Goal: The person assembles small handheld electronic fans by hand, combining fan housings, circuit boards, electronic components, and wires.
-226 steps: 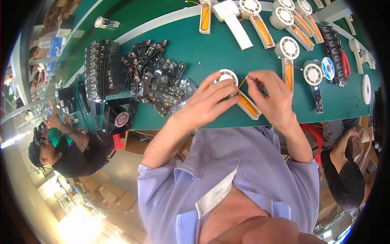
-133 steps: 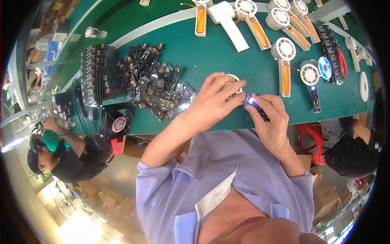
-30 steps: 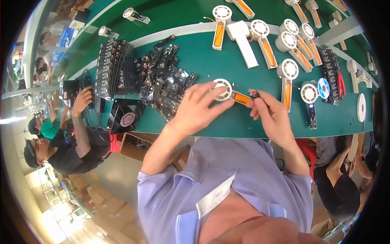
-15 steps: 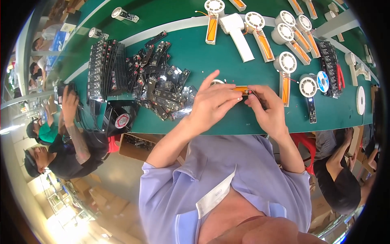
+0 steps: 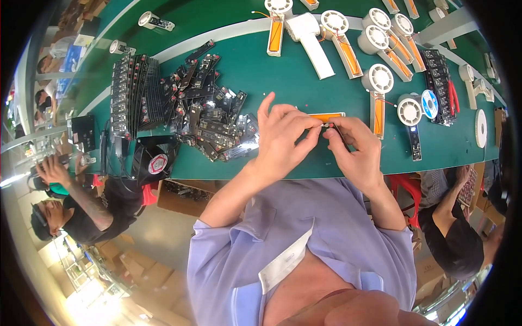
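Both of my hands meet at the front middle of the bench. The fingertips of my left hand [image 5: 284, 142] are pinched on something tiny and pale, too small to name. Close beside them, my right hand [image 5: 358, 155] has thumb and fingers closed on a narrow dark circuit board [image 5: 341, 132], mostly hidden by the fingers. Just beyond the fingertips lies a white fan handle with an orange battery [image 5: 328, 116] in it; my left hand hides the rest of that fan.
A heap of loose circuit boards [image 5: 209, 117] lies left, beside stacked boards [image 5: 133, 98]. White handheld fans [image 5: 377, 80] with orange batteries stand at right, near a solder reel [image 5: 430, 104] and red-handled pliers [image 5: 453, 98]. A black blower fan [image 5: 153, 160] sits at the front left edge.
My fingertips stay together, with the right fingers shifted slightly left and down. More of the orange battery shows beyond them. At left, a co-worker's raised hand has moved down and away from the bench.
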The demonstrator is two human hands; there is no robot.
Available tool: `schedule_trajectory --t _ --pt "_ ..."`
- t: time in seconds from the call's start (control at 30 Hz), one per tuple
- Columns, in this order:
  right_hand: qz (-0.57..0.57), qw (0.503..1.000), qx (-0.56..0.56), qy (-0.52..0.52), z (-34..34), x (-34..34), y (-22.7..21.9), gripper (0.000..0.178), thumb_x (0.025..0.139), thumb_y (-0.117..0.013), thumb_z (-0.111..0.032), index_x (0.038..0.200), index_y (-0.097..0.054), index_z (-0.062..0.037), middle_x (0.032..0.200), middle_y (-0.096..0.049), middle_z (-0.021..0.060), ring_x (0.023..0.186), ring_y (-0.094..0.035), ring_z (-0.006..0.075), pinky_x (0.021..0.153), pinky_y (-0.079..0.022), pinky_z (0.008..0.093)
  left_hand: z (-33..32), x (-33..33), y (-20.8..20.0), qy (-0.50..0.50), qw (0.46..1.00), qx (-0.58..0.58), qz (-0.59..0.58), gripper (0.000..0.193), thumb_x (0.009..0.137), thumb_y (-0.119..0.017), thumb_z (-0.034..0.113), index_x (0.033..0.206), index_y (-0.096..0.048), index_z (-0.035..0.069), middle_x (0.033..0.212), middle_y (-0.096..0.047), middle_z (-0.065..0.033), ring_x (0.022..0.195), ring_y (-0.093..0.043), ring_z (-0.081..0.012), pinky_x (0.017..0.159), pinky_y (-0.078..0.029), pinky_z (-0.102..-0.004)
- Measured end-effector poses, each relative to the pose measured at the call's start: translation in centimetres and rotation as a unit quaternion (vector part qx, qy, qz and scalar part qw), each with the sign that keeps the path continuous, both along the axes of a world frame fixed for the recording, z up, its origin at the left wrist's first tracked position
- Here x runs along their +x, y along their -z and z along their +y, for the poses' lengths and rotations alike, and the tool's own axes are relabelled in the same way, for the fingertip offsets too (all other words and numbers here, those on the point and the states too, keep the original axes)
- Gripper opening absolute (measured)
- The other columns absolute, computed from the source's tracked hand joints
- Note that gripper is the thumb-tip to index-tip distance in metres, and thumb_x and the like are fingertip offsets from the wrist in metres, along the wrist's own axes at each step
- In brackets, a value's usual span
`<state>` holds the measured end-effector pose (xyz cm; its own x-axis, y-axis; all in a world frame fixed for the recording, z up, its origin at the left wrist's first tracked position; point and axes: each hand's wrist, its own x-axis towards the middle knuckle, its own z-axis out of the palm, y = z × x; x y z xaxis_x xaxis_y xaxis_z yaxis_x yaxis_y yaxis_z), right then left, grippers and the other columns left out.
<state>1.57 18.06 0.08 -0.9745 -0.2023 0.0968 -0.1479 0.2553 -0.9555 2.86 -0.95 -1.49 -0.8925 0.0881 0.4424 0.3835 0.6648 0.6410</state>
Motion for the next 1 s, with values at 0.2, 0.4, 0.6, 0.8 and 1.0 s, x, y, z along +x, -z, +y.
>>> schedule_trajectory --t 0.2,0.4,0.6,0.8,1.0 --pt "0.075 0.996 0.044 0.001 0.0 0.0 0.7 0.023 0.092 -0.077 0.003 0.114 -0.071 0.0009 0.101 -0.074 0.0129 0.082 -0.076 0.0213 0.069 -0.062 0.0305 0.8 -0.2 0.9 -0.017 0.994 -0.061 0.087 0.021 0.078 -0.085 0.007 0.095 -0.074 0.012 0.090 -0.073 0.0026 0.097 -0.065 -0.0201 0.121 -0.031 -0.0531" --pt "0.141 0.986 0.092 -0.011 0.1 0.0 0.5 0.025 0.091 -0.076 0.004 0.116 -0.070 0.0019 0.103 -0.073 0.0146 0.083 -0.076 0.0248 0.068 -0.062 0.0337 0.9 -0.1 0.7 -0.018 0.995 -0.064 0.080 0.023 0.076 -0.085 0.006 0.094 -0.073 0.011 0.089 -0.073 0.0020 0.097 -0.065 -0.0206 0.121 -0.032 -0.0536" --pt "0.208 0.966 0.152 -0.012 -0.1 0.2 0.4 0.030 0.090 -0.075 0.005 0.119 -0.069 0.0022 0.105 -0.072 0.0163 0.084 -0.075 0.0308 0.068 -0.061 0.0372 1.4 -0.1 1.0 -0.034 0.991 -0.079 0.105 0.024 0.075 -0.086 0.006 0.094 -0.073 0.011 0.090 -0.074 0.0015 0.097 -0.065 -0.0205 0.121 -0.033 -0.0544" --pt "0.205 0.965 0.163 -0.023 0.0 0.2 0.5 0.030 0.091 -0.075 0.005 0.120 -0.068 0.0032 0.107 -0.071 0.0171 0.084 -0.074 0.0317 0.069 -0.061 0.0376 1.7 0.0 1.3 -0.033 0.990 -0.085 0.110 0.024 0.075 -0.086 0.006 0.095 -0.073 0.010 0.090 -0.074 0.0013 0.098 -0.065 -0.0203 0.121 -0.033 -0.0550" --pt "0.163 0.977 0.137 -0.018 -0.1 0.2 1.1 0.029 0.090 -0.076 0.005 0.118 -0.069 0.0027 0.106 -0.072 0.0169 0.083 -0.074 0.0299 0.068 -0.061 0.0364 1.5 0.1 1.0 -0.024 0.992 -0.082 0.092 0.025 0.076 -0.086 0.006 0.096 -0.073 0.010 0.091 -0.073 0.0018 0.098 -0.065 -0.0202 0.121 -0.032 -0.0555"
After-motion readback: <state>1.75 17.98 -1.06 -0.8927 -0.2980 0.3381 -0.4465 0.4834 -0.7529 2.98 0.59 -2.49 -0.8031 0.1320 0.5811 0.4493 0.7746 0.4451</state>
